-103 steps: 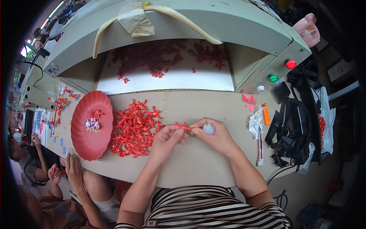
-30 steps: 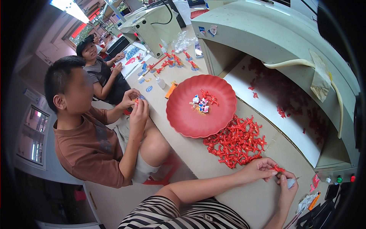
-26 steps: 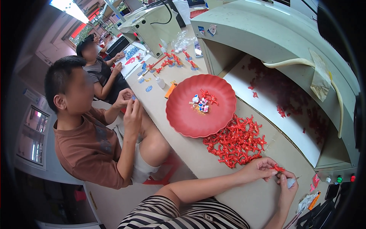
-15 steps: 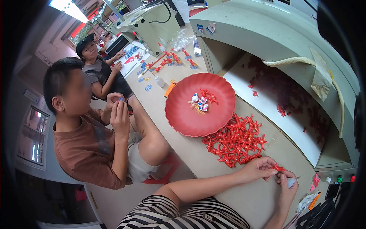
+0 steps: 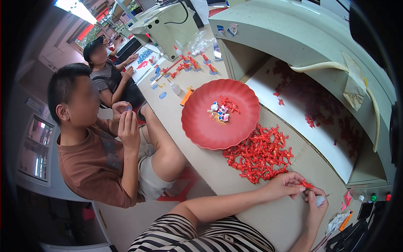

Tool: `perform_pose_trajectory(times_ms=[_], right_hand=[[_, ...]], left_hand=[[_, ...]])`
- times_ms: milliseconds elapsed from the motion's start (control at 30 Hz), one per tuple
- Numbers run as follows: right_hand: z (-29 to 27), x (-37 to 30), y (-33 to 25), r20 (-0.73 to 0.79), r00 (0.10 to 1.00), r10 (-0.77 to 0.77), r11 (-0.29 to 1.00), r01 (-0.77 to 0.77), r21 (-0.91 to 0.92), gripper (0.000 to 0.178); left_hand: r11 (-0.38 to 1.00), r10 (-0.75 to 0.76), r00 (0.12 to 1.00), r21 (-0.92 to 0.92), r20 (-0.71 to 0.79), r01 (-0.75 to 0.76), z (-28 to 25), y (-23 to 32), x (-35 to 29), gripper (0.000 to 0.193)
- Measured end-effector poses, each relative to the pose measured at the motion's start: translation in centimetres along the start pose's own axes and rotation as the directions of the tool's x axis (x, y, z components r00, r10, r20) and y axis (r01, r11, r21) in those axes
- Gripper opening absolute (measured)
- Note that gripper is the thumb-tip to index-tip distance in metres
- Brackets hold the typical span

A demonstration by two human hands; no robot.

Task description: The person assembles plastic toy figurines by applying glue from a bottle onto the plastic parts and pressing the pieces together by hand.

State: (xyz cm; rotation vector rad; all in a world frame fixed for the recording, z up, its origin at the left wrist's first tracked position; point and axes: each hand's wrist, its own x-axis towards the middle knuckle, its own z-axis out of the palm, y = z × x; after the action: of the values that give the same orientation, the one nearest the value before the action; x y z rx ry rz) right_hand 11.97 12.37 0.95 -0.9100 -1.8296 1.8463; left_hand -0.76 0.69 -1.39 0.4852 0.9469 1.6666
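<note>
Pinched at the fingertips, well off to the lower right of the scalloped red dish [image 5: 197,131]: a small red figure [image 5: 307,185]. Gripped by the left hand [image 5: 289,183] at the end nearer the dish, thumb against forefinger, with hardly any gap to be seen. Met at the farther end by the right hand [image 5: 315,202], with thumb and forefinger drawn in close; exact contact too small to tell. Also tucked in the right hand's curled fingers: a pale squeeze bottle [image 5: 320,200], nozzle aimed away from the dish.

Lying nearly flat in view, with long axis running from left fingertips toward right, pointing away from the dish and dipping slightly. Cannot tell head end from foot end.

Heaped on the surface [image 5: 252,218] between left hand and dish: a pile of red figures [image 5: 261,156]. Inside the dish: a few red pieces [image 5: 230,104] beside white patterned pieces [image 5: 222,112]. Up and right of the dish: a grey-green cabinet [image 5: 289,25]. Just left of the dish: an orange box [image 5: 187,96]. Farther left: a co-worker in brown [image 5: 90,166], handling a small bluish piece.
</note>
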Motion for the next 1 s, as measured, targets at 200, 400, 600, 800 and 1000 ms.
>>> perform_pose_trajectory(times_ms=[200, 400, 600, 800, 1000], right_hand=[[-0.01, 0.01, 0.06, 0.000, 1.000, 0.004, 1.000, -0.004, 0.001, 0.012], [-0.05, 0.01, 0.10, -0.005, 1.000, -0.001, 1.000, 0.001, 0.004, 0.012], [0.02, 0.03, 0.07, -0.003, 1.000, 0.011, 1.000, -0.011, 0.000, 0.012], [-0.10, 0.03, 0.19, 0.002, 1.000, 0.008, 1.000, -0.008, 0.002, 0.012], [-0.06, 0.13, 0.19, 0.002, 1.000, -0.002, 1.000, 0.002, 0.005, 0.012]], left_hand=[[1.000, 0.004, 1.000, -0.003, 0.002, -0.004, 0.00, 0.02, -0.03, 0.021], [1.000, 0.004, 1.000, -0.004, 0.003, -0.004, 0.11, 0.14, -0.01, 0.021], [1.000, 0.003, 1.000, -0.005, 0.000, -0.003, -0.06, 0.01, 0.00, 0.021], [1.000, 0.001, 1.000, 0.004, 0.002, -0.001, 0.03, 0.07, -0.01, 0.021], [1.000, 0.012, 1.000, 0.007, 0.002, -0.012, 0.07, 0.16, 0.02, 0.020]])
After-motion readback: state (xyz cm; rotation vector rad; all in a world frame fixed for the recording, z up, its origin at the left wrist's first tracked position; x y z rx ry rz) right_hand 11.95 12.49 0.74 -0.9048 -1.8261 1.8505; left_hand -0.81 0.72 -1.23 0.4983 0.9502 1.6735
